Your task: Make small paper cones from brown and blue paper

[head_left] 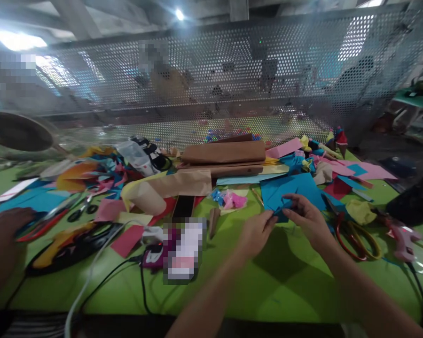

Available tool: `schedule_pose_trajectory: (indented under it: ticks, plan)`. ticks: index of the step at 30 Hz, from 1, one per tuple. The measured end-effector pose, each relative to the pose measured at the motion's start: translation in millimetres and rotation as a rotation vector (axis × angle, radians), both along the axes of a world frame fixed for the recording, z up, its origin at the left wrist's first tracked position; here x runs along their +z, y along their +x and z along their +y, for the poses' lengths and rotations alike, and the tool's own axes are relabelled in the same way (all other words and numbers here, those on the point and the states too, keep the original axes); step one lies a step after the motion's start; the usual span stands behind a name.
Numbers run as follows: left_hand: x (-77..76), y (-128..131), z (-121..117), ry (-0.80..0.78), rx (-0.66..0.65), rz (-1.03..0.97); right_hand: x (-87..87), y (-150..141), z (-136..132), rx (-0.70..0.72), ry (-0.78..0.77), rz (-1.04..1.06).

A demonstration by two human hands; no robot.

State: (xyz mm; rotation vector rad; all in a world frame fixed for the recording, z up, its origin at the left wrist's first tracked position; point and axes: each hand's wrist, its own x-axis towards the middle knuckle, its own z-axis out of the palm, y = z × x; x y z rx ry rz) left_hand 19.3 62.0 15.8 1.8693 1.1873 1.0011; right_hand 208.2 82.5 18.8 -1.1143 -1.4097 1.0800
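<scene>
My left hand (256,234) and my right hand (310,221) meet above the green table, both closed in a pinch. Between their fingertips is a small folded piece of blue paper (286,204); its exact shape is partly hidden by the fingers. Right behind it lies a larger sheet of blue paper (292,185). Scissors with red and yellow handles (356,238) rest to the right of my right hand. Beyond my left hand are a small rolled brown paper cone (214,221) and a pink and blue plastic bundle (232,199).
A pink glue gun (404,240) lies at far right, a yellow one (61,241) at left. Cables cross the green table (127,291) near a power strip (155,256). Another person's hand (7,234) is at the left edge. Brown paper rolls (225,152) lie before a perforated metal screen (197,84).
</scene>
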Motion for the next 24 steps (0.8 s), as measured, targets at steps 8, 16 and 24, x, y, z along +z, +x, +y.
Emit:
schedule_pose_trajectory:
  ticks: [8, 16, 24]
  plan:
    - [-4.6, -2, 6, -0.079, 0.015, -0.1, -0.5, -1, 1, 0.0, -0.102, 0.098]
    - [-5.8, -4, 16, -0.299, 0.096, -0.549, -0.2, 0, 0, 0.007, -0.191, 0.274]
    - [-2.8, -5, 18, -0.286, 0.141, -0.583, -6.3, -4, -2, 0.093, -0.079, 0.029]
